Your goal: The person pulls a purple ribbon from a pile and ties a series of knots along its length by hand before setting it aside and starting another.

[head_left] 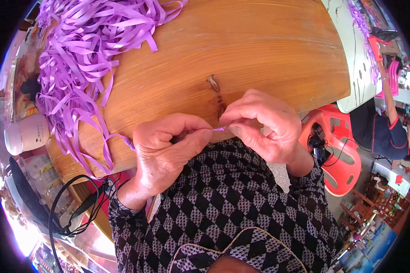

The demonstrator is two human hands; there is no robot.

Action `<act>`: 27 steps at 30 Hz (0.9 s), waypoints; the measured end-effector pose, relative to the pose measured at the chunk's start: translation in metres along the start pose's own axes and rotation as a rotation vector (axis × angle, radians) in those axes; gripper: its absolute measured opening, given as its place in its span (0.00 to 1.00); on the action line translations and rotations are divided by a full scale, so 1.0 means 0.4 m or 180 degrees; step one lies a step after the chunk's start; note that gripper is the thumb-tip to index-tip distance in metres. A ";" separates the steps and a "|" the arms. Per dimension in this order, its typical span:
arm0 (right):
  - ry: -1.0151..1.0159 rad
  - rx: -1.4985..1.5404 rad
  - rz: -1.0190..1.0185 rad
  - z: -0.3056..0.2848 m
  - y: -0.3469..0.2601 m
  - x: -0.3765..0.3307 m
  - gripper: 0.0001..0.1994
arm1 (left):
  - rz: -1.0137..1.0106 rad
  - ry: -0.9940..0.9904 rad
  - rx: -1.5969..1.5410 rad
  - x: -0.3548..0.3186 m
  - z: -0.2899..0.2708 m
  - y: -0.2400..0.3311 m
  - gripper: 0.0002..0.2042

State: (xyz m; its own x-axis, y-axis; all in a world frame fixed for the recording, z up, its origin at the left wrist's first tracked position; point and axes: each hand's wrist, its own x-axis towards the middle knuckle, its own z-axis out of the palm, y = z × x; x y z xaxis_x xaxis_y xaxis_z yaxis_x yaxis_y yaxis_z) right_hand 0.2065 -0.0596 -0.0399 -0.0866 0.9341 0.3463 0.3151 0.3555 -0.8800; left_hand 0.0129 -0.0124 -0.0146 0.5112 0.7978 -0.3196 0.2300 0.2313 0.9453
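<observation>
A short twisted bit of purple ribbon stretches between my two hands, just above the table's near edge. My left hand is closed, with thumb and forefinger pinching one end of it. My right hand pinches the other end between thumb and fingertips. Purple ribbon also shows at the outer side of my left hand and runs to a big tangled heap of purple ribbons, which lies along the left of the wooden table. The parts of ribbon inside my fingers are hidden.
A red plastic chair with a black cabled device stands right of me. A pale cup-like container and black cables are at left. Beyond a white tabletop with more purple ribbon, a person in dark clothes reaches out.
</observation>
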 end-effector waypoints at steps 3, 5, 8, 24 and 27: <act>0.0007 -0.0253 -0.0406 0.003 0.006 -0.002 0.07 | 0.0217 0.0041 0.0032 0.004 0.005 -0.006 0.03; 0.0138 -0.0366 -0.0656 0.011 0.012 -0.003 0.09 | 0.0201 0.0049 0.0040 0.004 0.007 -0.005 0.03; 0.0159 -0.0485 -0.0786 0.012 0.010 0.002 0.12 | 0.0239 0.0052 0.0099 0.003 0.009 -0.007 0.03; 0.0315 0.0037 0.0072 0.004 0.014 0.011 0.06 | 0.0076 0.0165 -0.0355 0.001 0.020 0.005 0.05; 0.0925 0.2054 0.1699 0.028 -0.036 0.061 0.19 | 0.0247 0.0243 -0.1267 0.020 0.008 0.041 0.05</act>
State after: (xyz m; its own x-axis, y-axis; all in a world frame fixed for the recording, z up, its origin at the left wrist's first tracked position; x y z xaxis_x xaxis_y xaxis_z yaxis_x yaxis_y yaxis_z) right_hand 0.1892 -0.0414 -0.0226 0.1909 0.9666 -0.1712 -0.3572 -0.0940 -0.9293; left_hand 0.0234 -0.0039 -0.0019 0.4482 0.8569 -0.2547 -0.1528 0.3542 0.9226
